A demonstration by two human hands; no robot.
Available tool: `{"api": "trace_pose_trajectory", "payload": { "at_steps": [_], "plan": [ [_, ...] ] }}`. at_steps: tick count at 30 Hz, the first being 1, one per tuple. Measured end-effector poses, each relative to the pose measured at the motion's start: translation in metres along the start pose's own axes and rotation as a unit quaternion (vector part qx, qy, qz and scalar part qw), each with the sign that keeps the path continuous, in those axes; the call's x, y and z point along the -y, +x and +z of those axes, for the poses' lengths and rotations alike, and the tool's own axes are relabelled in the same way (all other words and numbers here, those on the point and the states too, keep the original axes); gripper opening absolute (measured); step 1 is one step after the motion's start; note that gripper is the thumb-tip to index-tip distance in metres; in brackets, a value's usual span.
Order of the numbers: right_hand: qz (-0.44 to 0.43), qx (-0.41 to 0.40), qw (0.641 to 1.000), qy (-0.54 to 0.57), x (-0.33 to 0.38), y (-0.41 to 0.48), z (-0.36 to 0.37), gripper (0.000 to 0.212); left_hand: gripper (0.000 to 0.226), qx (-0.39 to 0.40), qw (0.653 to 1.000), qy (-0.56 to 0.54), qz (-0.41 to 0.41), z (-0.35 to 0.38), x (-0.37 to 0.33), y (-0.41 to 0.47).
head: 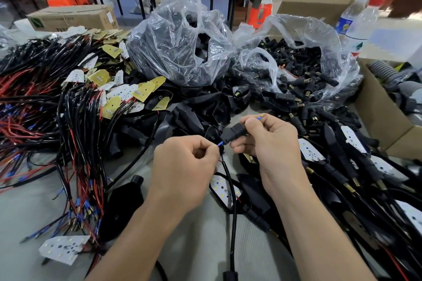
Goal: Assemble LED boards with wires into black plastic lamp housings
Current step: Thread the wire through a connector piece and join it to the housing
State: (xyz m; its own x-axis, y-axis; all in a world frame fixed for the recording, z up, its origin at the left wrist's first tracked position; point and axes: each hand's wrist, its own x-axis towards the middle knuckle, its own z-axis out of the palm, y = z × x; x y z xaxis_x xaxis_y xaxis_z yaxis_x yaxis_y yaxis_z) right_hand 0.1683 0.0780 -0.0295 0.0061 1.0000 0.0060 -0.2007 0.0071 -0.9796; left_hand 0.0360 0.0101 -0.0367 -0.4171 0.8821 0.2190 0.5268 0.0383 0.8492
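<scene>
Far left, a heap of red and black wires (57, 102) is lying across the table, yellow-backed and white boards mixed in along its right edge. Near left, one white LED board (64, 247) is lying face up, and just right of it a black lamp housing (123, 201) is resting on the grey table (194, 246). My left hand (182, 166) is curling in, thumb and forefinger pinching a blue-sleeved wire end (220, 143) at the top of a black cable (231, 201) that is running down toward me. That wire end is meeting a small black plastic piece (233, 132), which my right hand (271, 141) is gripping between thumb and curled fingers. A second blue-sleeved wire tip (259, 117) is poking out above that hand's forefinger. Another LED board (222, 187) is lying under my hands, partly hidden. Far centre and far right, two clear plastic bags (178, 36) are holding black parts. On the right, black housings fitted with white boards (354, 166) are piling up beside a cardboard box (383, 125), with a water bottle (358, 27) standing beyond.
</scene>
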Motion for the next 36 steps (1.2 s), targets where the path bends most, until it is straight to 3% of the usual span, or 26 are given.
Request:
{"api": "trace_pose_trajectory", "payload": {
  "at_steps": [8, 11, 21, 28, 32, 36],
  "plan": [
    [0.012, 0.050, 0.999, 0.000, 0.003, -0.003, 0.002, 0.020, 0.020, -0.023, 1.000, 0.000, 0.019, -0.002, 0.003, 0.001],
    [0.013, 0.030, 0.999, 0.021, 0.005, -0.002, 0.001, 0.021, 0.011, -0.018, 0.999, -0.034, 0.006, -0.004, 0.001, 0.004],
    [-0.010, -0.024, 0.999, 0.043, 0.004, 0.000, -0.001, 0.021, 0.023, -0.029, 0.994, -0.104, 0.002, -0.011, 0.005, 0.014],
    [0.012, 0.045, 0.998, 0.038, 0.003, -0.004, 0.002, 0.018, 0.034, -0.003, 0.999, -0.045, 0.004, -0.007, 0.007, 0.011],
    [0.007, 0.037, 0.998, 0.045, 0.006, -0.004, 0.001, 0.019, 0.022, -0.009, 0.996, -0.092, 0.002, -0.009, 0.009, 0.013],
    [0.007, 0.019, 0.999, 0.051, 0.007, -0.004, -0.001, 0.019, 0.026, 0.039, 0.991, -0.124, -0.009, -0.014, 0.010, 0.017]
  ]
}}
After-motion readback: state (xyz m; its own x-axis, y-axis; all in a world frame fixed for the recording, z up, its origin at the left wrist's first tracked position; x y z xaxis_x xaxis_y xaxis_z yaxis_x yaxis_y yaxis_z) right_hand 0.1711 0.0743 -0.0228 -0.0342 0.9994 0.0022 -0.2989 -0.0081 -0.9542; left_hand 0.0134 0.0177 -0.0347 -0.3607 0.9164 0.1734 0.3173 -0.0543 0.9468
